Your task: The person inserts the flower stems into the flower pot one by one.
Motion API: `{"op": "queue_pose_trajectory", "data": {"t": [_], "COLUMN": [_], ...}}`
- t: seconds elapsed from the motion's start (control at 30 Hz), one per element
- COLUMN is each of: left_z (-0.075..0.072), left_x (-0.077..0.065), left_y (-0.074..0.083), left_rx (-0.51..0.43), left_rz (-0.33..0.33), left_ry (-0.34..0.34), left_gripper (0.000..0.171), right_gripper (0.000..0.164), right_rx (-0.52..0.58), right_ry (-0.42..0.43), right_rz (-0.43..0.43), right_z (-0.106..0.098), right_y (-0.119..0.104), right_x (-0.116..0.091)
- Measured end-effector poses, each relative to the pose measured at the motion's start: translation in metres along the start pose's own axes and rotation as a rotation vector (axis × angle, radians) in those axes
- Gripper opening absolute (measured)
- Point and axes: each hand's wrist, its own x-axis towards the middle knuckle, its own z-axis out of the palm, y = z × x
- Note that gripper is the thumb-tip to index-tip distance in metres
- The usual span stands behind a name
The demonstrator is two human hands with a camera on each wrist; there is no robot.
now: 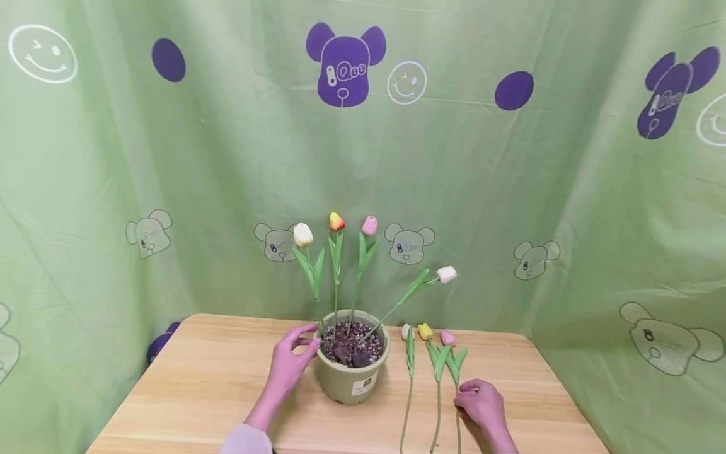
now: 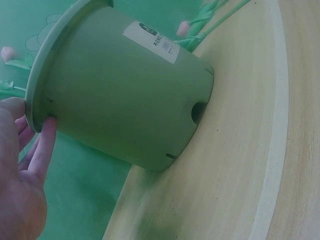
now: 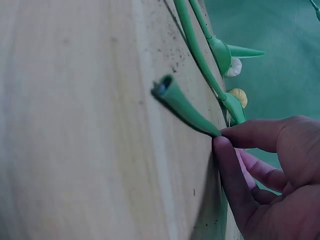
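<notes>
A green plastic flower pot [image 1: 346, 381] with dark soil stands on the table. My left hand [image 1: 289, 362] grips its left rim, thumb on the rim and fingers below it in the left wrist view. Rising from the soil are a cream tulip [image 1: 303, 234], an orange-red tulip [image 1: 337, 221], a pink tulip [image 1: 370, 225], and a pale pink tulip [image 1: 447, 274] that leans far right. My right hand [image 1: 484, 403] pinches the stem of another pink tulip [image 1: 448, 338], right of the pot. That stem's hollow cut end [image 3: 167, 85] shows in the right wrist view.
Between the pot and my right hand lie a white tulip [image 1: 405, 332] and a yellow tulip [image 1: 425, 331], stems toward me. The wooden table [image 1: 215, 366] is enclosed by a green printed curtain [image 1: 249, 157]. Dark crumbs dot the tabletop near the stems.
</notes>
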Motion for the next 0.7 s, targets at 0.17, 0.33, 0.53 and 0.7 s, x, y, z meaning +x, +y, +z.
{"op": "queue_pose_trajectory", "data": {"t": [0.17, 0.33, 0.53, 0.7], "left_z": [0.000, 0.000, 0.000, -0.001], "left_x": [0.000, 0.000, 0.000, 0.000], "left_y": [-0.001, 0.000, 0.001, 0.001], "left_rx": [-0.005, -0.004, 0.004, 0.005], "left_rz": [0.007, 0.007, 0.000, -0.002], "left_ry": [0.000, 0.001, 0.000, 0.000], "left_gripper": [0.042, 0.042, 0.041, 0.040], "right_gripper": [0.030, 0.033, 0.037, 0.041], "right_rx": [0.038, 0.155, 0.297, 0.417], "right_ry": [-0.016, -0.052, -0.068, -0.067], "right_rz": [0.040, 0.094, 0.141, 0.151], "right_z": [-0.003, -0.006, -0.015, -0.020], "right_y": [-0.001, 0.001, 0.002, 0.001], "right_x": [0.001, 0.000, -0.002, -0.002]}}
